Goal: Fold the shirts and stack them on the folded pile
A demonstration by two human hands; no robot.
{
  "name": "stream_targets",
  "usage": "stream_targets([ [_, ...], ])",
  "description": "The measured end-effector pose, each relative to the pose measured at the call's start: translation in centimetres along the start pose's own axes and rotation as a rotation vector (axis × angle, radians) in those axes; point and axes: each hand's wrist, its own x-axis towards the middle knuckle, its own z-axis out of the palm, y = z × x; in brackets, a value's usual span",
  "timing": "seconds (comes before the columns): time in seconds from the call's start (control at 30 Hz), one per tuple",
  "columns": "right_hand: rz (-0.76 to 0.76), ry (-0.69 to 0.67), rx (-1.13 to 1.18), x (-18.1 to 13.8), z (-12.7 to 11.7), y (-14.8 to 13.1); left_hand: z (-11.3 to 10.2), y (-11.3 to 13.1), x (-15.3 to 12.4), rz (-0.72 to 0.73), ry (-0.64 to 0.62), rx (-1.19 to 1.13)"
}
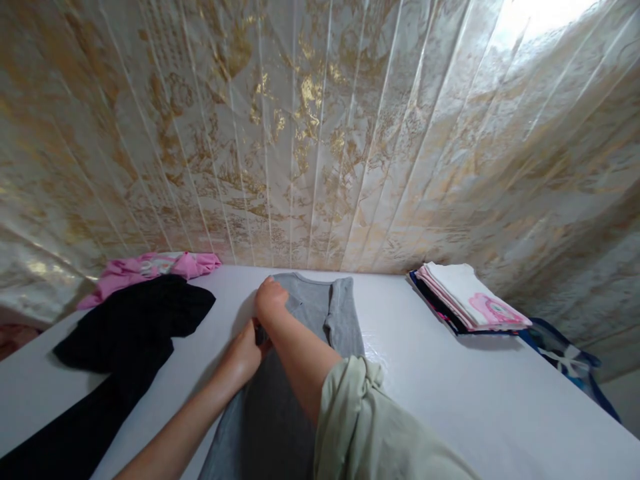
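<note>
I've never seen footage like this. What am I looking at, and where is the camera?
No machine: a person works bare-handed, and the camera sits on their head, looking down. The right hand rests on a grey garment spread on the white table; the left hand touches it nearer the person, fingers hidden. To the left lie a black garment and a pink garment; to the right, a stack of folded clothes.

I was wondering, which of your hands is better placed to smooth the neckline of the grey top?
Right, probably. The right hand rests on the grey top right beside its neckline, while the left hand sits further down, at the top's left edge, partly hidden by the right forearm.
</note>
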Motion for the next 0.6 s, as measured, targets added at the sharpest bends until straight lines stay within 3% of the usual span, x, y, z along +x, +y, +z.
stream_targets([
  [0.27, 0.033, -0.041, 0.132, 0.8, -2.8, 3.2, -0.6, 1.1, -3.5, 0.017, -0.131, 0.216],
  [0.43, 0.042, -0.065, 0.25, 2.3, -3.7, 6.9, -0.3, 2.7, -5.6, 0.044, -0.167, 0.166],
  [0.6, 0.07, -0.051, 0.302, 2.6, -4.2, 10.0, 0.5, 6.1, -6.2, 0.055, -0.162, 0.03],
])
